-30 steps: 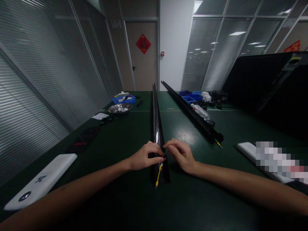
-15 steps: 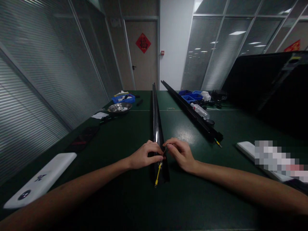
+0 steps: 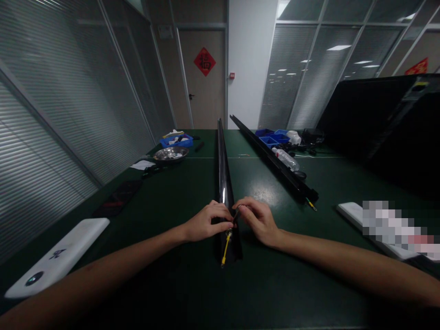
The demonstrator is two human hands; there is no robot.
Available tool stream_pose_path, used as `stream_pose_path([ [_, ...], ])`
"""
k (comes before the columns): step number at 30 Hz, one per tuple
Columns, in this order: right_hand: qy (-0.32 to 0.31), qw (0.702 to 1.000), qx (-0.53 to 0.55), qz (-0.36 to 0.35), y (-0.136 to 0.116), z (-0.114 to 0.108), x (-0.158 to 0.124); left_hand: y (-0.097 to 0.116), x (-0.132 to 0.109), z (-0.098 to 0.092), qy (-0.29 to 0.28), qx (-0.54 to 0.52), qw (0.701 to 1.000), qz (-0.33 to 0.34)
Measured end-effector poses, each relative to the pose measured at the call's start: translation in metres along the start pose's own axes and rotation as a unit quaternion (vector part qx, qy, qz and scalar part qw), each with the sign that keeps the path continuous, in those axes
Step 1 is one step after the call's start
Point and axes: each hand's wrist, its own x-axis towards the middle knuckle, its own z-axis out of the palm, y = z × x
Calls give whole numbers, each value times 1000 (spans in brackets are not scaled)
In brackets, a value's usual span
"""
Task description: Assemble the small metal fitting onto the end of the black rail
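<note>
Black rail [image 3: 224,178] lies lengthwise on the green worktop [image 3: 185,192], running from the far edge toward the middle of the near edge; its near end stops short of that edge. Yellow lead [image 3: 225,251] with a ring terminal lies at this near end, pointing toward the near edge.

Left hand [image 3: 209,223]: across the rail just beyond the lead, fingers curled over the top, thumb below them. Fingertip area is small and dark; cannot tell whether thumb and fingers close on anything.

Right hand [image 3: 259,222]: at the rail's right side, thumb and forefinger pinching a thin piece [image 3: 237,215], tilted, its lower end by the left fingertips.

Second rail [image 3: 275,160]: slants from the far edge toward the right half of the worktop; a short lead [image 3: 311,205] sticks out of its near end. Clear bottle [image 3: 288,160] lies just beside it on the right. Blue bins [image 3: 268,143] stand near the far edge, beyond the bottle.

Toward the far left corner: blue tray [image 3: 184,145], metal bowl [image 3: 172,161] just nearer. White case [image 3: 65,256] lies along the left edge, near the near left corner.
</note>
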Motion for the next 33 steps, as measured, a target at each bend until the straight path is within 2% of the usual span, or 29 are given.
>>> stream_pose_path([
  [8, 2, 999, 29, 17, 0, 3, -1, 0, 0, -2, -29, 0, 1000, 7],
  [17, -7, 1000, -17, -17, 0, -2, 1, 0, -1, 0, -8, 5, 1000, 6],
  [24, -2, 1000, 12, 9, 2, 1, -1, 2, 0, -1, -23, 3, 1000, 4],
  [33, -12, 999, -29, -41, 0, -3, 0, -1, -1, 0, -3, 5, 1000, 9],
])
